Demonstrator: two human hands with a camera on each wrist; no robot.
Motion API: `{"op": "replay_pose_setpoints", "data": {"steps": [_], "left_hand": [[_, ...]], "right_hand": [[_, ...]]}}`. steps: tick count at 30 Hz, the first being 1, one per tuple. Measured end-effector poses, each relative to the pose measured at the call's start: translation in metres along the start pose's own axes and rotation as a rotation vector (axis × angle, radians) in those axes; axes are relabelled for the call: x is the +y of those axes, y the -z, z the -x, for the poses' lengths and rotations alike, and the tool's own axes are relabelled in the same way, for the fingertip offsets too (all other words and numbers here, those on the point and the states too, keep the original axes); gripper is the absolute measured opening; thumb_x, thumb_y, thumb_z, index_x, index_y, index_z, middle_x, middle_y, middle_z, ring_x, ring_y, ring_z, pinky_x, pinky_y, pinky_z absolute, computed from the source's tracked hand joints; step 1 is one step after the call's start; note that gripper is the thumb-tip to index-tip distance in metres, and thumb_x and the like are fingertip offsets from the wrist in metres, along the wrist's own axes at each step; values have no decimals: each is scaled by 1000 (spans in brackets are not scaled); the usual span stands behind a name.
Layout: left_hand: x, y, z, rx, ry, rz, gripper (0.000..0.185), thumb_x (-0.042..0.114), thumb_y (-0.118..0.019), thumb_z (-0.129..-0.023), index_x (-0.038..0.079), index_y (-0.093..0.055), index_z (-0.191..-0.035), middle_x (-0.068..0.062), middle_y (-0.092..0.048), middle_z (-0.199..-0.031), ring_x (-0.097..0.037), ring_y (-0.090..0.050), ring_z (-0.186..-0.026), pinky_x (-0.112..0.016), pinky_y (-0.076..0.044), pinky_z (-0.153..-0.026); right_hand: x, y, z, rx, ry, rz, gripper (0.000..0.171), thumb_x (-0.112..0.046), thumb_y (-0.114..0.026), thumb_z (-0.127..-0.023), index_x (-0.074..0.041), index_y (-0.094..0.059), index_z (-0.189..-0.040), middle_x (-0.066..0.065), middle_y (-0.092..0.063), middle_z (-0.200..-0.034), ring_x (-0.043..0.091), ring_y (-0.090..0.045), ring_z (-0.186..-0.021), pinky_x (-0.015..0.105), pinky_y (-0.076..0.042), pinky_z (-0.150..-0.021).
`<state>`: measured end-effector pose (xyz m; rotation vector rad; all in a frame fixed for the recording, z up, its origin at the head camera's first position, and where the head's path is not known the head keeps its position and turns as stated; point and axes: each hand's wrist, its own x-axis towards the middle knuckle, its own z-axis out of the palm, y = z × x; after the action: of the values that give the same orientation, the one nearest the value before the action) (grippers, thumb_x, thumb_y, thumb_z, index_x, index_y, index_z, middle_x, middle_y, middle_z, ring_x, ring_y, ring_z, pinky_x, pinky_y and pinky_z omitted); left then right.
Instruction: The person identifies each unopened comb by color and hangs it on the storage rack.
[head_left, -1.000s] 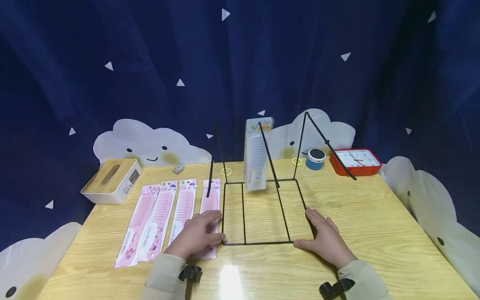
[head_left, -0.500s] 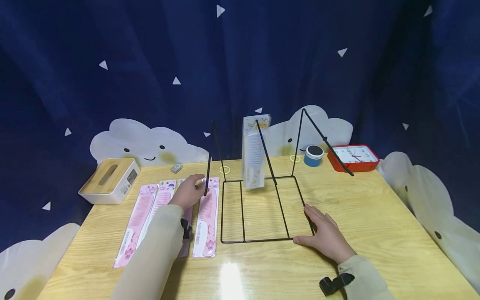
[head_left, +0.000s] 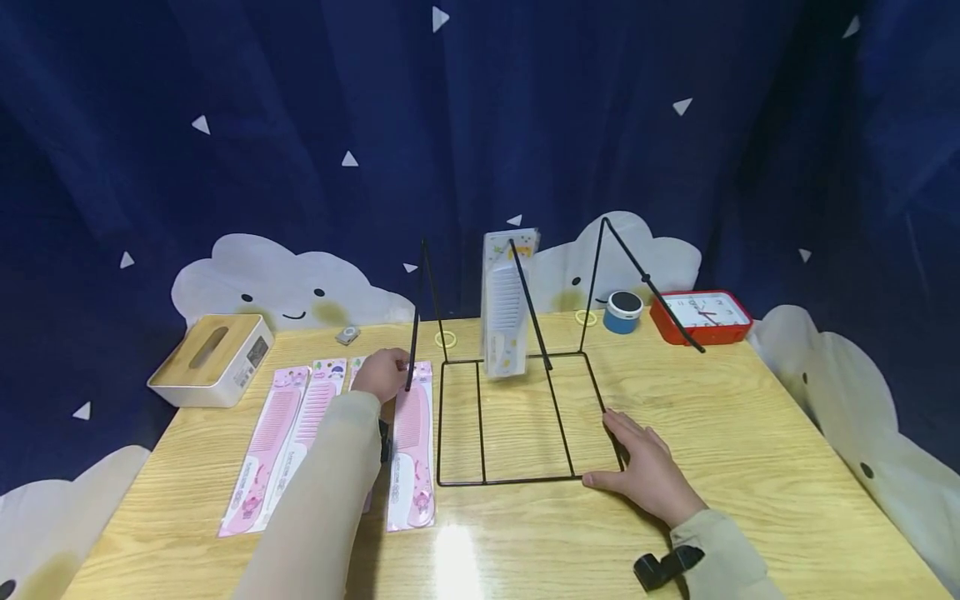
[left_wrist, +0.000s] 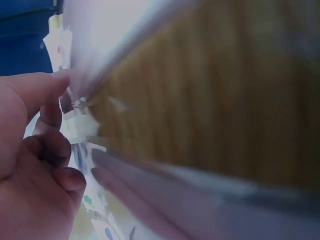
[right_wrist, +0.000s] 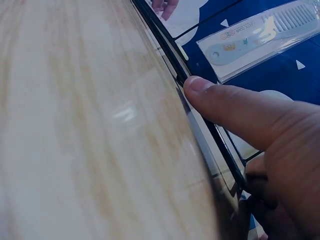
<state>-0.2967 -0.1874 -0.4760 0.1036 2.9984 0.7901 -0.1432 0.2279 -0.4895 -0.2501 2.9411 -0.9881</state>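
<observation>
My left hand (head_left: pixel 381 375) is at the top end of the rightmost pink packaged comb (head_left: pixel 412 454), beside a black prong. In the left wrist view its thumb and curled fingers pinch the top edge of the clear wrapper (left_wrist: pixel 82 95). A black wire display rack (head_left: pixel 495 481) stands at the middle of the table. My right hand (head_left: pixel 652 467) holds its near right corner, thumb on the front wire and fingers along the right side. Pale blue packaged combs (head_left: pixel 506 308) hang on the rack's middle prong; the outer prongs are bare.
More pink packaged combs (head_left: pixel 270 450) lie left of the left forearm, which partly covers them. A tissue box (head_left: pixel 213 358) is at the back left, near a small grey clip-like device (head_left: pixel 347 335). Yellow rings (head_left: pixel 446 339), a blue speaker (head_left: pixel 622 312) and a red clock (head_left: pixel 701 318) are behind.
My left hand has left the rack's near left corner and reached up to the top of the rightmost pink packaged comb, which has shifted slightly towards me. The right hand stays at the rack.
</observation>
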Motion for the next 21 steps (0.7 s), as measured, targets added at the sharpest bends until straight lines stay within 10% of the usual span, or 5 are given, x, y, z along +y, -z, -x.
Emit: {"op": "replay_pose_setpoints", "data": {"steps": [9, 21], "left_hand": [[-6, 7, 5, 54, -12, 14, 21, 19, -66, -95, 10, -70, -113, -11, -59, -107, -28, -57, -92, -43, -50, -79], [47, 71, 78, 179, -40, 645, 27, 32, -70, -96, 9, -69, -111, 0, -55, -77, -14, -52, -73, -27, -49, -66]], "right_hand": [[-1, 1, 1, 0, 4, -9, 114, -60, -85, -69, 4, -39, -151, 24, -37, -156, 41, -28, -146, 60, -11, -116], [0, 1, 1, 3, 12, -8, 113, -60, -85, -69, 5, -40, -150, 26, -37, -155, 43, -29, -145, 62, -12, -115]]}}
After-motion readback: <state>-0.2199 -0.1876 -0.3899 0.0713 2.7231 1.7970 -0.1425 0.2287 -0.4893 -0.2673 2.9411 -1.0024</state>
